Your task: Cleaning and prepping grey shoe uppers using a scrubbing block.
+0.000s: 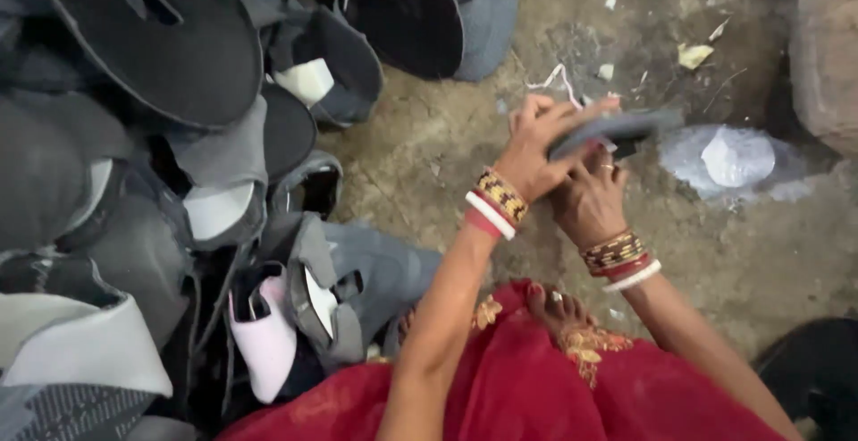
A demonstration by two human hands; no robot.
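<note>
- Hands meeting over the dirt floor [429, 164], both working one dark grey shoe piece [626, 126] that is being held clear of the ground, just left of a crumpled clear plastic bag [728, 162].
- The left hand [536, 151] is lying across the top of the piece; its fingers [572, 112] are closing together on the near end, apparently pinning it flat.
- The right hand [592, 198] is supporting from beneath; its fingers are curling up around the underside and clamping on the piece, so the two grips are opposing each other and steadying it.
- Bangles [500, 195] in gold, white and red are sitting on each wrist.
- A heap of grey and black shoe uppers [179, 182] is lying at the person's left, within reach of the left arm, several pieces showing white lining.
- A red garment [536, 387] is covering the lap; one bare foot [559, 311] is showing at its hem, suggesting a seated posture on the floor.
- A large stone [827, 48] is resting at the upper right.
</note>
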